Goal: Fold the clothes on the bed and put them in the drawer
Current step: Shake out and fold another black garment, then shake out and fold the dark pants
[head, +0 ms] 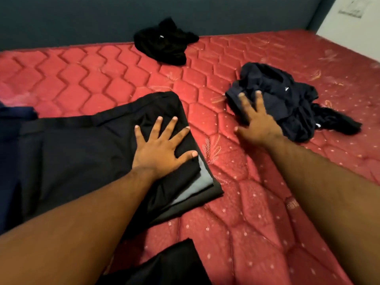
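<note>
On the bed (257, 212), the left hand (158, 149) presses flat, fingers spread, on folded black clothes (82, 153); the right hand (257, 124), blurred, seemingly open-gripped, touches a crumpled navy garment (287, 99).

Single head view, close above mattress (236, 212), facing forward-down toward headboard (82, 19).

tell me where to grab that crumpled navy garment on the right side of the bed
Take the crumpled navy garment at its near-left edge, coming from the front-left where the right hand already reaches with spread fingers. That edge lies as a flatter flap on the red mattress; the rest is bunched folds, which would lift tangled.
</note>
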`<action>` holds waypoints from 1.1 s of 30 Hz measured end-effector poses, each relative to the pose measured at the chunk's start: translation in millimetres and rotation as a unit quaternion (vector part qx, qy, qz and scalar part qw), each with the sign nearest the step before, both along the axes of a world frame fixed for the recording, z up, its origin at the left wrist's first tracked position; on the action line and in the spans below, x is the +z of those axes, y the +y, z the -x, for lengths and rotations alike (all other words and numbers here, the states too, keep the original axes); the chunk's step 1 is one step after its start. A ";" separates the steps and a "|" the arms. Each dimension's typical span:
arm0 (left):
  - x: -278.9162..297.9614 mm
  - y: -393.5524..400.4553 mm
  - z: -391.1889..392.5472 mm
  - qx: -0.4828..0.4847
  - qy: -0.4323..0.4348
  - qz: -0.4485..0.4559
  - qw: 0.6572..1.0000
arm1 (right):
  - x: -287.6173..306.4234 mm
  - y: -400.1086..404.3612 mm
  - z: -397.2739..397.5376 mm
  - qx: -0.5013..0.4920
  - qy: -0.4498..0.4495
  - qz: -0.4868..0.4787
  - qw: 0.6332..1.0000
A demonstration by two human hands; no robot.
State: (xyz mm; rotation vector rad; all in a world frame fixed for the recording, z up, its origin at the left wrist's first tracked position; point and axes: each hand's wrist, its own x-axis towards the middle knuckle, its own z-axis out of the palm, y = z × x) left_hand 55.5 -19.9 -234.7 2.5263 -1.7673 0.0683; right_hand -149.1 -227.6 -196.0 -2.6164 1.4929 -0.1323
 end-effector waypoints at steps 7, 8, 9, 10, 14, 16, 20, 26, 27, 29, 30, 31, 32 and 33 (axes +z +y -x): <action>-2.1 -5.9 -4.8 0.002 0.040 -0.032 0.999 | -19.2 -3.2 5.9 -0.053 0.000 -0.015 0.998; 1.5 -8.7 -9.4 0.012 0.093 -0.064 0.994 | -20.5 19.0 12.9 -0.045 0.012 -0.038 0.998; 14.4 -13.8 -12.0 0.029 0.164 -0.091 0.982 | -15.1 41.2 26.4 -0.047 0.024 -0.059 0.997; 26.2 -16.9 -14.9 0.048 0.228 -0.114 0.966 | -13.5 64.5 38.3 -0.056 0.035 -0.088 0.994; 71.5 27.2 46.4 0.028 0.206 -0.115 0.971 | 2.8 172.8 94.8 -0.081 0.097 -0.173 0.977; 76.8 74.8 110.8 -0.014 0.202 -0.091 0.975 | 13.1 215.6 119.2 -0.093 0.101 -0.235 0.962; 70.2 209.3 227.2 0.027 0.378 0.079 0.922 | 64.8 328.1 163.7 -0.155 -0.200 -0.507 0.824; 101.3 361.0 270.0 0.033 0.792 0.161 0.587 | 120.2 512.0 197.9 -0.029 -0.458 -0.614 0.642; 110.8 376.9 266.1 0.038 0.807 0.171 0.564 | 123.4 532.1 196.2 0.021 -0.432 -0.586 0.685; 124.7 403.3 256.6 0.068 0.819 0.144 0.551 | 119.9 556.8 188.3 0.119 -0.377 -0.451 0.800; 125.5 411.4 252.2 0.086 0.801 0.126 0.579 | 116.3 561.7 183.1 0.144 -0.329 -0.369 0.857; 122.8 421.2 249.0 0.106 0.781 0.105 0.606 | 113.6 566.8 179.1 0.155 -0.258 -0.286 0.910; 117.4 431.7 246.0 0.128 0.768 0.086 0.621 | 111.6 572.3 176.4 0.160 -0.180 -0.222 0.945; 112.6 437.1 242.9 0.143 0.771 0.066 0.617 | 108.9 573.7 175.2 0.157 -0.120 -0.177 0.964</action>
